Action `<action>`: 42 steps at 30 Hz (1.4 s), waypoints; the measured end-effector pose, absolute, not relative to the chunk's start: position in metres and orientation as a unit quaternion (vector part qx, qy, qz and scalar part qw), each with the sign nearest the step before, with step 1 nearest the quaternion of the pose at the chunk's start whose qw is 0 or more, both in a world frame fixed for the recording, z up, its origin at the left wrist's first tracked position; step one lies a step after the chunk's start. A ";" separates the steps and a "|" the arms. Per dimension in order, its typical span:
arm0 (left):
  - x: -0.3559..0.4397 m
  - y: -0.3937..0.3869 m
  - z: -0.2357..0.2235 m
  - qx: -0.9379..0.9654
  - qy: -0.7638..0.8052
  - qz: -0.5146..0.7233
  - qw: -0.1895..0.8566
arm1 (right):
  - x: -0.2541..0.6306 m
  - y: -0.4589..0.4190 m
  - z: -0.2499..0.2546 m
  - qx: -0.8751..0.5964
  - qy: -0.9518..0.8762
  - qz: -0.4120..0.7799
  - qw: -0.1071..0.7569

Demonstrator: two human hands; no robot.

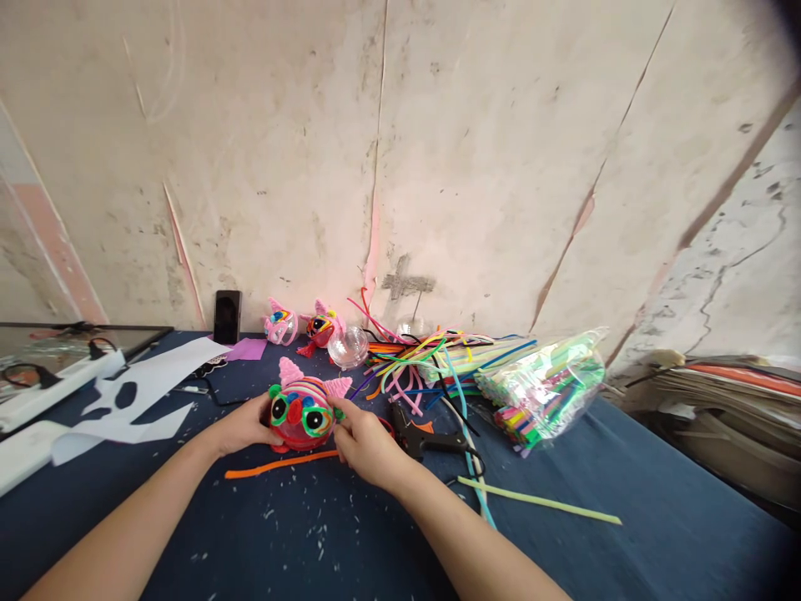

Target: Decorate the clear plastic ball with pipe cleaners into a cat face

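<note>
A round pipe-cleaner animal head with pink ears, green-ringed eyes and a red nose sits between my hands on the blue cloth. My left hand is closed on its left side, fingers partly hidden behind it. My right hand touches its right side, index finger at the green piece under the ear and the other fingers curled. Just in front lies an orange pipe cleaner, one end running under my right hand. To the right of that hand rests a black glue gun.
Loose pipe cleaners and a clear bag of pipe cleaners lie at the back right. Two smaller animal heads, a clear plastic ball and a phone stand along the wall. Cut white paper and power strips occupy the left.
</note>
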State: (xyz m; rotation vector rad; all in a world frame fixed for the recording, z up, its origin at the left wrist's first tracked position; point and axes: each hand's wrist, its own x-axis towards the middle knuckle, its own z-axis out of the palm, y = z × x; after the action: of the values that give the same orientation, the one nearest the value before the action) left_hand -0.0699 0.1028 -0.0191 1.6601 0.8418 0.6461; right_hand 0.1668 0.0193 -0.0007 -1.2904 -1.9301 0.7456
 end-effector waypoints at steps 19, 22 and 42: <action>-0.061 0.095 -0.009 0.721 0.367 0.263 0.526 | 0.160 0.035 -0.028 -0.526 -0.639 0.333 0.452; -0.059 0.093 -0.008 0.718 0.368 0.264 0.529 | 0.161 0.035 -0.028 -0.523 -0.643 0.328 0.454; -0.062 0.097 -0.016 0.715 0.353 0.278 0.536 | 0.159 0.031 -0.020 -0.478 -0.620 0.419 0.459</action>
State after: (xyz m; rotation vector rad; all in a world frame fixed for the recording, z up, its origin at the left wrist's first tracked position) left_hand -0.0622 0.0971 -0.0161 1.7018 0.8407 0.6619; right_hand 0.1592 0.0313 -0.0205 -1.1777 -1.5274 1.0330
